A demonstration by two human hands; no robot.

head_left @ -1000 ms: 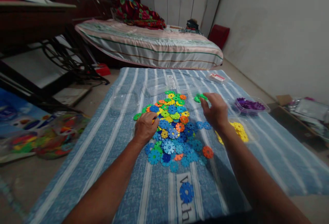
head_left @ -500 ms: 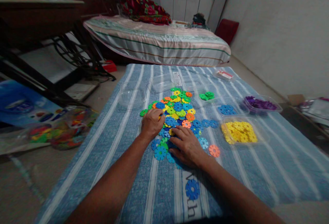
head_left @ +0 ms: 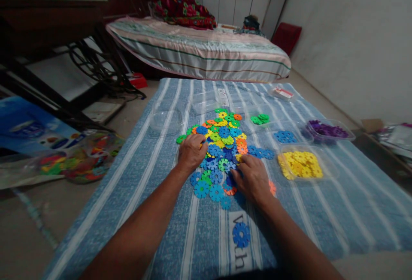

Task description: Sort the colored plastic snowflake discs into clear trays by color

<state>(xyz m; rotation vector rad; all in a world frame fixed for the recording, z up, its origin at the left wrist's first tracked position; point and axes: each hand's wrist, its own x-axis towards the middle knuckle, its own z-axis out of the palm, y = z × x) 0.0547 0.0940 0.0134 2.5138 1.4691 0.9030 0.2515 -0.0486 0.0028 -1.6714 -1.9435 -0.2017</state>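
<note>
Notched plastic flower discs (head_left: 223,132) in green, yellow, orange and blue lie in a loose pile on the striped cloth. My left hand (head_left: 192,153) is closed at the pile's left edge, a bit of yellow showing at its fingertips. On the right edge, my right hand (head_left: 254,177) has its fingers curled, with a yellow disc (head_left: 238,157) at the fingertips. An orange disc (head_left: 273,188) is partly covered by this hand. A single blue disc (head_left: 241,234) lies nearer me.
Right of the pile stand clear tubs with yellow discs (head_left: 301,164), purple discs (head_left: 326,129), blue discs (head_left: 285,136) and green discs (head_left: 260,119). Clear containers, including a round one (head_left: 165,121), stand at the back left. Beyond the table is a bed (head_left: 206,52).
My right hand has moved right from the pile's middle to its right edge, uncovering blue and green discs. The left hand has stayed nearly in place.
</note>
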